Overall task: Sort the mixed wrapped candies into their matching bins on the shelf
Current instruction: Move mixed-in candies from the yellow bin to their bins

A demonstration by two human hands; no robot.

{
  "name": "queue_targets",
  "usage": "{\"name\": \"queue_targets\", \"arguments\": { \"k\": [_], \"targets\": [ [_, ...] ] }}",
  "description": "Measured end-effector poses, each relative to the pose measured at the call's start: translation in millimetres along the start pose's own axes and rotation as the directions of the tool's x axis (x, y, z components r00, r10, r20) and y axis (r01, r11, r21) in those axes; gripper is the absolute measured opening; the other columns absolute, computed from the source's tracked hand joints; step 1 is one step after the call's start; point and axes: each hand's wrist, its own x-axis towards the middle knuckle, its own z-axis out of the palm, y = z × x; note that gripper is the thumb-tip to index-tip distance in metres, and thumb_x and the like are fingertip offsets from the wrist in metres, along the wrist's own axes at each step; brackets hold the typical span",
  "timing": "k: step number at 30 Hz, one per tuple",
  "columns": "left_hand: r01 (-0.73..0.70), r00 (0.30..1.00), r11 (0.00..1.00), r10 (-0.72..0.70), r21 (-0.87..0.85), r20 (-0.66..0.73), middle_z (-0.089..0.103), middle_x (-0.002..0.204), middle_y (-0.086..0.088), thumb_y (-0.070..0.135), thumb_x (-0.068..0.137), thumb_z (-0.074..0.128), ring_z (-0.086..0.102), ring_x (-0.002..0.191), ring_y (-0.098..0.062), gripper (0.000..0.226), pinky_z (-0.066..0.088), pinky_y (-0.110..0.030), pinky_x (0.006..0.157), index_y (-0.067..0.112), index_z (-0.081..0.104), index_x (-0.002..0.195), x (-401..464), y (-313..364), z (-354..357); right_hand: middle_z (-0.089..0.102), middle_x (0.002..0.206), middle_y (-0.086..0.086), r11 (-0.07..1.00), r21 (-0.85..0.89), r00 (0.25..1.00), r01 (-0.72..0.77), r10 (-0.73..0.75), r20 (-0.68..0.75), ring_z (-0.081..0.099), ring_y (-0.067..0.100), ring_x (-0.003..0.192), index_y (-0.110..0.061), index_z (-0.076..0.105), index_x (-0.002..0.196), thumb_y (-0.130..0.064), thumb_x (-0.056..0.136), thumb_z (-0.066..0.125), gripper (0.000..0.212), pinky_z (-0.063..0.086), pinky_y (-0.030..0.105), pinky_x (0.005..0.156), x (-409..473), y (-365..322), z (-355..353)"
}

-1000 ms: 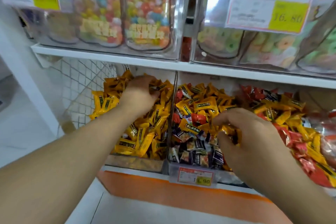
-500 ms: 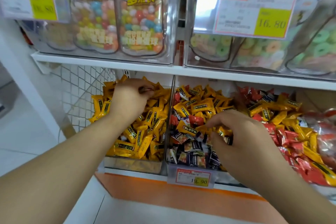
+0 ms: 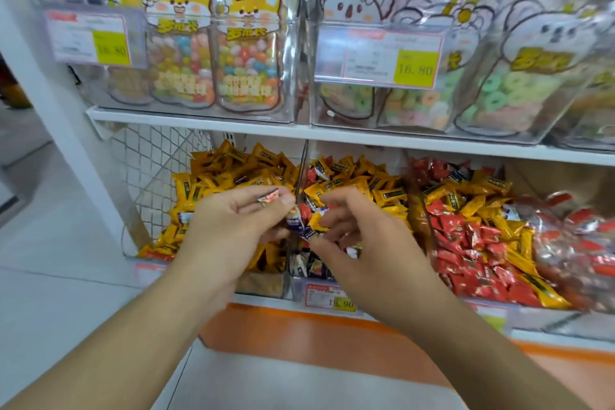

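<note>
The biggest risk I see is the shelf layout itself: the three clear bins sit side by side, and a thin divider is all that separates the yellow bin on my left from the middle bin. If I let go carelessly here, right over that divider, a piece could drop on the wrong side and undo the sorting. The red bin further right is heaped high with red and yellow wrappers, so a brush of my arm could spill some to the floor.

Next, my hold. My left hand is palm up, fingers curled, with a small pale candy pinched at the fingertips and a dark blue candy tucked lower, just beside the divider. Two pieces in one hand could easily slip.

My right hand hovers just beside it, fingers loosely curled, thumb near a dark wrapper; whether it actually grips anything, I cannot tell through the blur.
</note>
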Motion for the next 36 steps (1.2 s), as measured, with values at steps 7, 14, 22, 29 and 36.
{"name": "queue_targets", "arguments": {
  "k": [7, 14, 22, 29, 36],
  "targets": [
    [-0.013, 0.995, 0.994, 0.002, 0.109, 0.101, 0.080, 0.090, -0.003, 0.029, 0.090, 0.077, 0.078, 0.084, -0.021, 0.023, 0.059, -0.045, 0.090, 0.026, 0.071, 0.113, -19.2, 2.1, 31.6, 0.061, 0.083, -0.011, 0.999, -0.035, 0.991, 0.033, -0.037, -0.127, 0.057, 0.009, 0.081, -0.032, 0.062, 0.097, -0.026, 0.096, 0.071, 0.011, 0.052, 0.031, 0.069, -6.8, 3.8, -5.7],
    [-0.306, 0.952, 0.730, 0.240, 0.611, 0.190, 0.074, 0.087, 0.018, 0.045, 0.088, 0.076, 0.066, 0.087, 0.004, 0.016, 0.044, -0.011, 0.070, 0.035, 0.066, 0.097, -8.0, -3.5, 41.0, 0.065, 0.089, -0.014, 0.984, -0.142, 0.979, -0.108, 0.080, -0.188, 0.060, 0.004, 0.086, -0.029, 0.067, 0.110, -0.024, 0.095, 0.071, 0.016, 0.053, 0.022, 0.078, -9.2, 37.5, -37.6],
    [-0.474, 0.872, 0.422, 0.344, 0.773, 0.348, 0.055, 0.136, 0.021, 0.040, 0.095, 0.070, 0.043, 0.131, -0.003, 0.039, 0.037, -0.028, 0.113, 0.035, 0.062, 0.133, 3.7, -22.6, 31.7, 0.063, 0.121, -0.013, 0.943, -0.315, 0.994, -0.105, 0.085, -0.075, 0.054, 0.000, 0.104, -0.029, 0.063, 0.129, -0.021, 0.096, 0.068, 0.034, 0.040, 0.005, 0.079, -6.0, 45.7, -33.8],
    [-0.386, 0.885, 0.416, 0.418, 0.824, 0.204, 0.060, 0.126, 0.011, 0.027, 0.102, 0.058, 0.053, 0.119, -0.009, 0.024, 0.041, -0.022, 0.099, 0.026, 0.065, 0.125, 47.8, -19.1, -4.3, 0.062, 0.110, -0.021, 0.950, -0.309, 0.998, -0.045, 0.026, -0.065, 0.050, -0.016, 0.093, -0.032, 0.067, 0.119, -0.018, 0.095, 0.069, 0.027, 0.039, -0.003, 0.077, 0.7, 35.9, -19.9],
    [-0.165, 0.930, 0.416, 0.367, 0.894, 0.001, 0.076, 0.105, -0.006, 0.016, 0.096, 0.067, 0.070, 0.099, -0.030, 0.021, 0.055, -0.035, 0.082, 0.020, 0.074, 0.115, 125.8, -31.3, -48.3, 0.060, 0.105, -0.030, 0.957, -0.291, 0.999, -0.004, -0.009, -0.042, 0.053, -0.015, 0.105, -0.032, 0.070, 0.114, -0.018, 0.093, 0.070, 0.026, 0.040, -0.001, 0.085, 4.4, 32.3, -7.7]
  ]
}}
